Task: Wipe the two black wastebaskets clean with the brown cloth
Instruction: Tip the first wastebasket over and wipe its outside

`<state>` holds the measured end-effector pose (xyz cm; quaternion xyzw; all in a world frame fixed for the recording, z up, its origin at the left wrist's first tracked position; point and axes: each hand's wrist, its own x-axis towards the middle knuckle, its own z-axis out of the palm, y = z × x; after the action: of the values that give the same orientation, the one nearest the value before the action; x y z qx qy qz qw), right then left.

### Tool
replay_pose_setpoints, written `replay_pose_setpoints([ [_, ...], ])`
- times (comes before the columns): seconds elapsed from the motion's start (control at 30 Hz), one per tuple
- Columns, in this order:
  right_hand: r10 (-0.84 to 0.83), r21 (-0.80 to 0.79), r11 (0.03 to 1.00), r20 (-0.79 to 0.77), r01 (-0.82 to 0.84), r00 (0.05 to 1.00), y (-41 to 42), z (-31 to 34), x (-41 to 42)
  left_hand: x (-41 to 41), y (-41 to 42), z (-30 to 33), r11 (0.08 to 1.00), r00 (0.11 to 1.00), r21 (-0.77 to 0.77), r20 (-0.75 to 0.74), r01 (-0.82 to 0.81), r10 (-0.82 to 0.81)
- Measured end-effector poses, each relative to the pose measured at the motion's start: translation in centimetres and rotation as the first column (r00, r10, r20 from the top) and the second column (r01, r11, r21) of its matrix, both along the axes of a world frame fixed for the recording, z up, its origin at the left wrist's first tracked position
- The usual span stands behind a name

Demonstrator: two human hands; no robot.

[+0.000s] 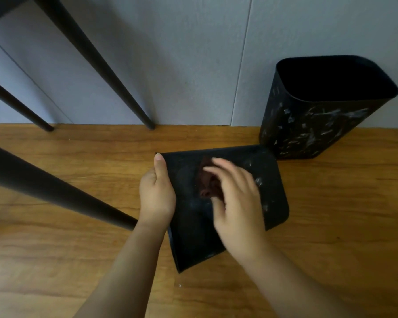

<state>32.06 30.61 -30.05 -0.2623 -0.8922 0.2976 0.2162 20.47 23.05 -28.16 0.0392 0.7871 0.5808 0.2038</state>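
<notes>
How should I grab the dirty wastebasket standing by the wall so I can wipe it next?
Take the standing wastebasket by its open top rim, coming from above. It stands upright against the wall with its mouth facing up, so the rim is free, and fingers can hook inside with the thumb outside for a grip. Its front is smeared with whitish marks, so the rim probably keeps your hand cleaner.

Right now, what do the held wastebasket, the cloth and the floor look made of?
Held wastebasket: probably matte black plastic, thin smooth walls with whitish smears. Brown cloth: soft fabric, bunched in folds. Floor: wood or wood-look laminate, grain visible.
</notes>
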Motion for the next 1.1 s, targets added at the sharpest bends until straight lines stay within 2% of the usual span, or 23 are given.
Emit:
replay_pose_setpoints([
  [0.1,0.298,0.068,0.951,0.058,-0.302,0.953,-1.3,-0.3,0.8,-0.1,-0.3,0.0,0.999,1.0,0.036,-0.005,0.011,-0.011],
  [0.17,0.361,0.119,0.921,0.1,-0.371,0.927,-0.4,-0.9,2.1,-0.2,-0.6,-0.2,0.999,1.0,0.036,-0.004,0.015,-0.015],
  [0.23,0.287,0.131,0.945,0.101,-0.298,0.953,1.1,-1.4,3.1,-0.2,-0.7,-0.3,1.0,1.0,0.015,0.004,0.017,-0.017],
  [0.3,0.071,0.051,0.996,0.029,-0.072,0.997,2.5,-1.4,2.9,-0.1,-0.6,-0.4,1.0,1.0,0.006,-0.008,0.025,-0.025],
  [0.37,-0.147,-0.041,0.988,-0.025,0.146,0.989,2.7,-0.8,1.6,0.0,-0.4,-0.3,1.0,0.999,0.006,-0.029,0.022,-0.021],
  [0.43,-0.183,-0.038,0.983,-0.014,0.182,0.983,1.9,-0.1,0.3,0.0,-0.3,-0.4,1.0,0.999,-0.001,-0.046,0.019,-0.019],
  [0.5,-0.017,0.017,1.0,0.007,0.017,1.0,0.8,0.2,0.3,-0.1,-0.6,-0.5,1.0,0.998,-0.008,-0.061,0.029,-0.03],
  [0.57,0.192,0.101,0.975,0.04,-0.196,0.98,0.4,-0.1,1.3,-0.2,-0.9,-0.6,0.999,0.995,-0.008,-0.08,0.05,-0.051],
  [0.63,0.228,0.143,0.962,0.05,-0.233,0.972,1.3,-1.0,2.6,-0.1,-1.2,-0.6,0.998,0.994,-0.007,-0.089,0.063,-0.064],
  [0.73,-0.042,0.011,0.999,-0.024,0.042,0.999,3.6,-1.9,3.6,-0.2,-1.3,-0.4,0.998,0.995,0.007,-0.086,0.058,-0.057],
  [0.8,-0.245,-0.101,0.966,-0.064,0.238,0.967,4.6,-1.6,2.9,0.0,-1.2,-0.4,0.998,0.993,0.011,-0.097,0.062,-0.061],
  [0.87,-0.315,-0.108,0.946,-0.077,0.306,0.946,4.5,-1.0,1.8,0.1,-1.0,-0.5,0.998,0.994,0.0,-0.097,0.058,-0.057],
  [0.93,-0.201,-0.037,0.979,-0.064,0.199,0.978,3.1,-0.5,1.0,0.0,-1.1,-0.5,0.999,0.996,-0.007,-0.079,0.039,-0.039],
  [1.03,0.106,0.077,0.991,-0.003,-0.105,0.994,1.7,-0.8,1.8,-0.2,-1.3,-0.5,0.999,0.997,-0.013,-0.072,0.039,-0.04],
  [1.1,0.135,0.092,0.986,0.011,-0.136,0.991,2.6,-1.6,3.0,-0.1,-1.6,-0.4,0.999,0.997,-0.023,-0.076,0.03,-0.032],
])
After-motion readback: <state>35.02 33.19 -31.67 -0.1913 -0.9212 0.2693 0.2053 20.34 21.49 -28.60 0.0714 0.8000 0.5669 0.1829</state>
